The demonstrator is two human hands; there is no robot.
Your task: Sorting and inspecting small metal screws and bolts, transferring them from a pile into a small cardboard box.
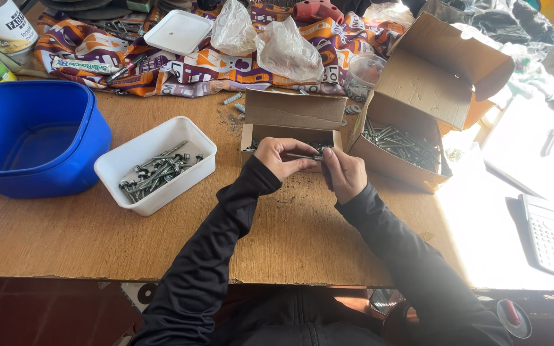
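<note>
Both hands are meeting over the bench (65, 237), the left hand (281, 157) and right hand (344, 173) each pinching an end of a long bolt (304, 156) held level between them, just in front of the small open carton (290, 128). It looks like a nut is being fitted or turned on the shank, though that part is too small to tell; the next move probably needs steady finger twisting. A larger carton (405, 138) of bolts is sitting to the right, a white tub (155, 163) of bolts to the left, a blue basin (33, 138) beyond.
</note>
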